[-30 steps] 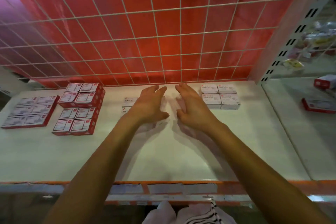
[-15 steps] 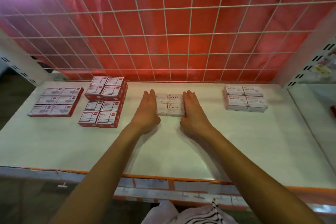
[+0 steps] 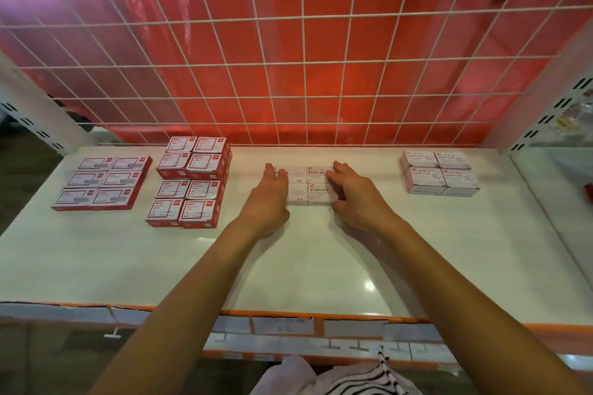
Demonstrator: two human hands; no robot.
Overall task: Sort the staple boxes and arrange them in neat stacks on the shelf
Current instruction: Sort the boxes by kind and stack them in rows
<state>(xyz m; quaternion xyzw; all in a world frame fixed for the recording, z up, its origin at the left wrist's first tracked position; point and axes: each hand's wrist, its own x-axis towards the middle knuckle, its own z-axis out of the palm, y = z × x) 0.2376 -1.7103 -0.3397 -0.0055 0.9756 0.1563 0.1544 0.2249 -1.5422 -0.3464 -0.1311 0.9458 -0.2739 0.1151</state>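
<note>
A block of white boxes marked STAPLES point(image 3: 309, 187) lies in the middle of the white shelf point(image 3: 288, 266). My left hand point(image 3: 271, 199) presses flat against the block's left side with straight fingers. My right hand point(image 3: 354, 194) rests against its right side, fingers bent a little over the top edge. Red-edged staple boxes stand in two stacks point(image 3: 194, 181) to the left. A flatter group of red boxes point(image 3: 102, 182) lies at the far left.
A stack of white paper clip boxes point(image 3: 439, 176) sits at the right of the shelf. A white wire grid point(image 3: 288, 42) with red sheet behind closes the back. An orange strip point(image 3: 321, 319) runs along the shelf's front edge. White uprights flank both sides.
My hands went from hovering apart above the shelf to closing against both sides of the white staple block. My view has shifted left and back.
</note>
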